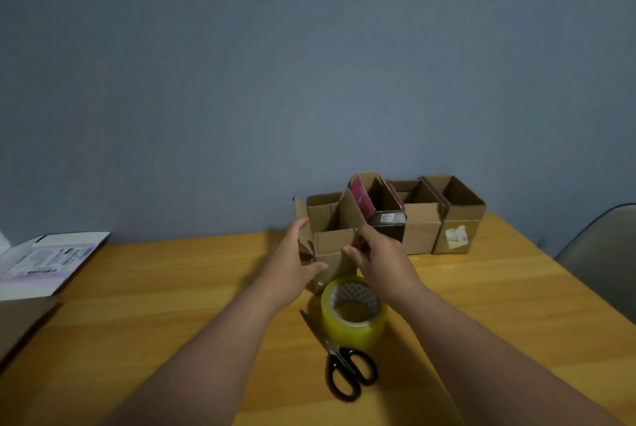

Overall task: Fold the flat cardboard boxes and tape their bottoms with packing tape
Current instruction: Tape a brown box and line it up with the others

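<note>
A small brown cardboard box [332, 246] stands on the wooden table [172, 288] with its flaps up. My left hand [292, 264] lies against its left side with the fingers fairly straight and the thumb across the front. My right hand [375, 250] pinches the box's right front corner between thumb and fingers. A roll of yellowish packing tape [354, 312] sits just in front of the box. Black-handled scissors [344, 363] lie beside the roll, nearer to me.
A row of folded cardboard boxes [457, 215] stands against the blue wall behind, one holding a black and red carton [385, 219]. A white printed package [51, 260] lies at the table's left edge. A grey chair [602, 253] stands at the right.
</note>
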